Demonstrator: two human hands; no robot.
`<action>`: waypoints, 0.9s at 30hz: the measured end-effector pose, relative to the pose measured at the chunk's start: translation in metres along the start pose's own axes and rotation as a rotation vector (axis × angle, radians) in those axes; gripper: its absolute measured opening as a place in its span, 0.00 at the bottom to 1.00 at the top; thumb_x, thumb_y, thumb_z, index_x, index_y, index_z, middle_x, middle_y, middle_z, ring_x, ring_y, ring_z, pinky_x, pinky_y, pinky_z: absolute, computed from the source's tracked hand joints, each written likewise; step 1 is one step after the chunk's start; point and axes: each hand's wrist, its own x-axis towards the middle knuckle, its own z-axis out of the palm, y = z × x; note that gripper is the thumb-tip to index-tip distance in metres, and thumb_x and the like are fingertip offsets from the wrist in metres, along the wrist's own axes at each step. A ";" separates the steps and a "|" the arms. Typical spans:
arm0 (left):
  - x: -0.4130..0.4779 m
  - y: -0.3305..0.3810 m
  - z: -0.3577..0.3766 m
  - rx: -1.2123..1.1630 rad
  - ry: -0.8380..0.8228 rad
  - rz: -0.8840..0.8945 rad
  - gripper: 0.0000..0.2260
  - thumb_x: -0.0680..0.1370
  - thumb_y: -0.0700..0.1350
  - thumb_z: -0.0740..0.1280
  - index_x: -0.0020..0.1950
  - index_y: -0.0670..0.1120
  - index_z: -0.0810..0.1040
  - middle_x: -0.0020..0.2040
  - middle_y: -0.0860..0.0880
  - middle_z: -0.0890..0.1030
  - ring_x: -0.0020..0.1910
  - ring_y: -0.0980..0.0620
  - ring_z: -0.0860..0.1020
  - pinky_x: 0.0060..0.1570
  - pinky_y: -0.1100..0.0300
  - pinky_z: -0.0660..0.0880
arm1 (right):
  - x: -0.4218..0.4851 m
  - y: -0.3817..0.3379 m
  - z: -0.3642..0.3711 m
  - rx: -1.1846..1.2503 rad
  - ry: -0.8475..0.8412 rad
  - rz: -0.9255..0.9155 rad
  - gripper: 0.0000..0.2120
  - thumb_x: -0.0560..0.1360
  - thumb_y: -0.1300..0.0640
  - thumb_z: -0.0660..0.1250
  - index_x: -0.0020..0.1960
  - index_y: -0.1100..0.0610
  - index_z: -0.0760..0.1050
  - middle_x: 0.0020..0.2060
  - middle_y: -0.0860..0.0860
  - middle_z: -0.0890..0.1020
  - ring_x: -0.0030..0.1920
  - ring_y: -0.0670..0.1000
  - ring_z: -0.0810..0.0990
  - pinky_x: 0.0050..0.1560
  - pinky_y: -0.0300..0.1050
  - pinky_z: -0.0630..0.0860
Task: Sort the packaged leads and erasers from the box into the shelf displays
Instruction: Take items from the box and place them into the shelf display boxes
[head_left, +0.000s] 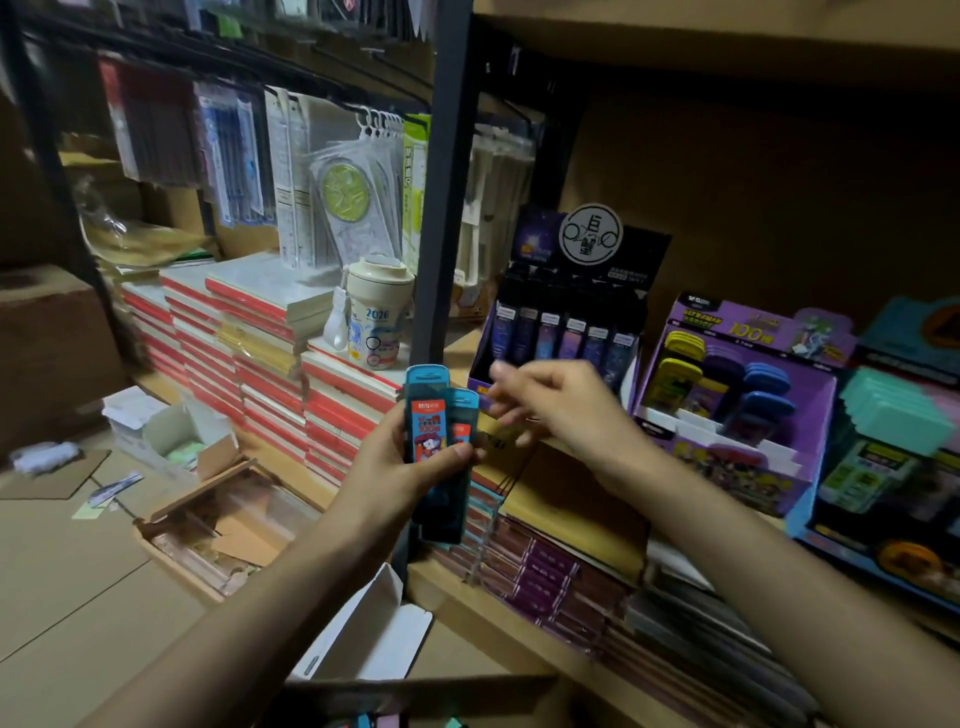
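My left forearm (249, 613) rises from the lower left. My left grip (400, 467) stands upright, thumb pressed across the front of a few blue packs (426, 431) and fingers wrapped behind them. My right forearm (753, 551) comes in from the lower right. My right grip (561, 410) hovers just beside the packs, fingers loosely bent and blurred, holding nothing I can make out.
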 end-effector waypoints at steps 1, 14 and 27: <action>-0.001 -0.001 0.005 0.004 -0.025 -0.010 0.21 0.65 0.46 0.71 0.57 0.53 0.74 0.49 0.51 0.84 0.49 0.52 0.83 0.50 0.53 0.78 | -0.012 0.002 0.002 0.015 -0.016 0.008 0.08 0.76 0.50 0.65 0.43 0.51 0.79 0.40 0.50 0.82 0.41 0.44 0.80 0.37 0.37 0.76; 0.011 -0.014 0.070 -0.010 -0.245 -0.008 0.17 0.73 0.41 0.65 0.61 0.49 0.72 0.52 0.49 0.84 0.52 0.52 0.82 0.43 0.63 0.80 | -0.079 0.024 -0.086 0.180 0.371 0.075 0.05 0.73 0.63 0.69 0.42 0.55 0.75 0.35 0.49 0.79 0.35 0.42 0.77 0.35 0.33 0.74; 0.026 -0.026 0.104 -0.079 -0.274 -0.043 0.09 0.78 0.51 0.60 0.53 0.47 0.71 0.35 0.50 0.80 0.28 0.54 0.76 0.25 0.64 0.73 | -0.083 0.051 -0.192 -0.289 0.964 -0.095 0.04 0.76 0.56 0.67 0.46 0.49 0.72 0.41 0.43 0.79 0.42 0.44 0.81 0.46 0.45 0.81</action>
